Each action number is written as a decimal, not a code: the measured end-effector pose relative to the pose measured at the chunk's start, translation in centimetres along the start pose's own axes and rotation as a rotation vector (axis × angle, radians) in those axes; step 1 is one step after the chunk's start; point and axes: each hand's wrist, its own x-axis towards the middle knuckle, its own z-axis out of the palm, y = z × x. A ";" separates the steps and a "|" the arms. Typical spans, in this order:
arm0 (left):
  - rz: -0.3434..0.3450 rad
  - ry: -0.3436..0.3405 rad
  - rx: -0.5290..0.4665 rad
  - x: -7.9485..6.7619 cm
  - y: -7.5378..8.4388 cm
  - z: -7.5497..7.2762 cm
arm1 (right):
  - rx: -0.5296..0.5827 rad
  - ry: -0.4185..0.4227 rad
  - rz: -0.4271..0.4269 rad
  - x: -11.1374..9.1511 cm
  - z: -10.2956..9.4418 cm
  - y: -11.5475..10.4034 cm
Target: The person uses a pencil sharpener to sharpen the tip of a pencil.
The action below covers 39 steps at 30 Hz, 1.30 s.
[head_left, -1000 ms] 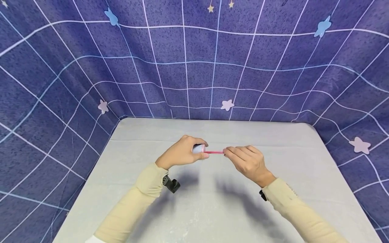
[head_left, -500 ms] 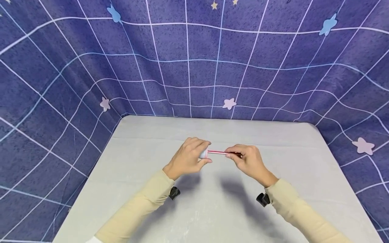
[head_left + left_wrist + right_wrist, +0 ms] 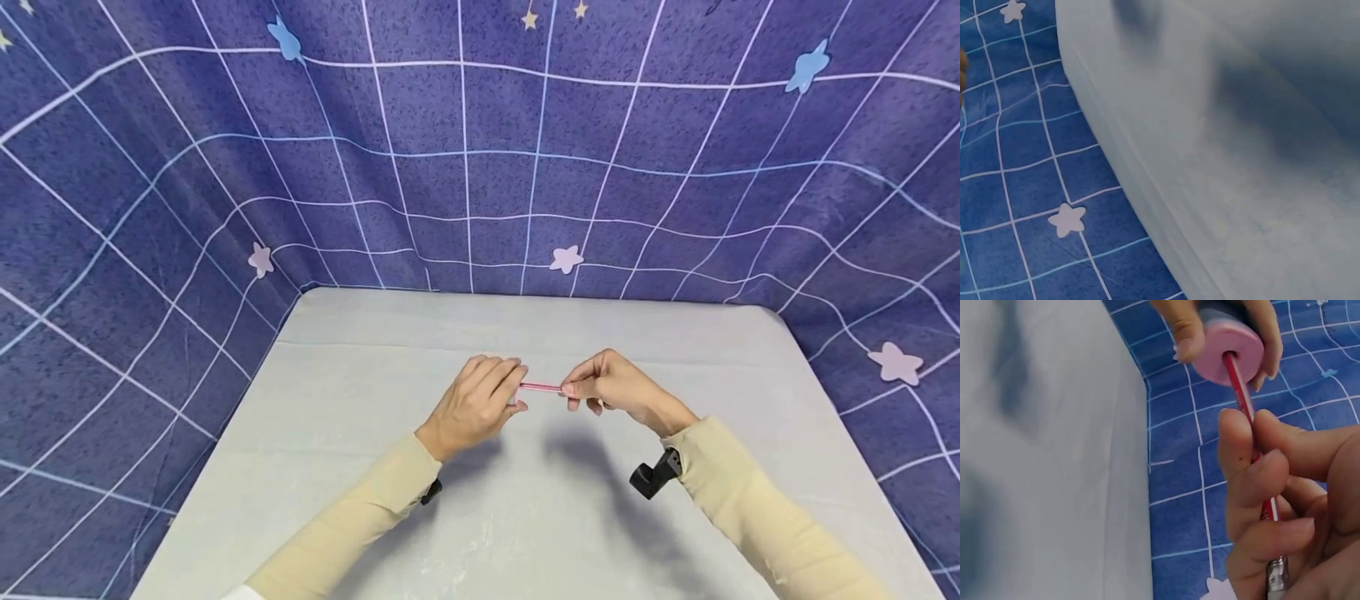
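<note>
My left hand [image 3: 474,406] wraps its fingers and thumb round a cylindrical pencil sharpener, mostly hidden by that hand in the head view. In the right wrist view the sharpener's round pink end [image 3: 1210,356] faces the camera, with a dark body behind it. A red pencil with white stripes [image 3: 1242,394] has one end in the central hole. My right hand [image 3: 622,390] pinches the pencil between thumb and fingers, just right of the sharpener. Between the fingers, the pencil's metal ferrule [image 3: 1277,573] shows at the near end. Both hands are held up over the table.
A pale cloth-covered table [image 3: 420,325] lies below, with the hands' shadows on it. Behind it and at both sides hangs a blue-purple curtain [image 3: 420,183] with grid lines and stars. Wrist cameras [image 3: 655,475] sit under the sleeves.
My right hand has rolled, its thumb side turning towards the head camera, while it pinches the pencil. My left hand has rolled over the sharpener, hiding it more, and moved slightly right and nearer.
</note>
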 end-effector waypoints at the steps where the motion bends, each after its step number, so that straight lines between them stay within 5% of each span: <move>1: -0.007 -0.021 -0.005 0.1 -0.1 -0.1 | -0.016 0.013 -0.018 0.0 0.1 0.1; 7: -0.083 -0.163 -0.067 0.6 -0.9 -0.8 | -0.191 0.151 -0.231 0.1 1.0 0.7; 16: -0.212 -0.368 -0.264 2.0 -2.6 -1.9 | -0.610 0.532 -0.714 -0.2 2.3 1.6; 22: -0.360 -0.531 -0.467 3.6 -3.2 -2.7 | -0.858 0.732 -1.062 0.1 2.3 2.0; 27: -0.466 -0.610 -0.542 3.9 -3.6 -3.0 | -1.048 0.898 -1.238 0.5 2.8 1.5; 30: -0.486 -0.580 -0.527 3.4 -3.6 -2.9 | -1.056 0.909 -1.236 0.8 3.2 1.4; 33: -0.416 -0.505 -0.477 2.8 -3.4 -2.6 | -0.949 0.832 -1.131 0.9 3.5 1.6; 36: -0.296 -0.423 -0.399 2.2 -2.9 -2.3 | -0.769 0.707 -0.909 0.6 3.6 1.6; 39: -0.185 -0.357 -0.297 1.6 -2.4 -1.9 | -0.544 0.529 -0.601 0.2 3.4 1.3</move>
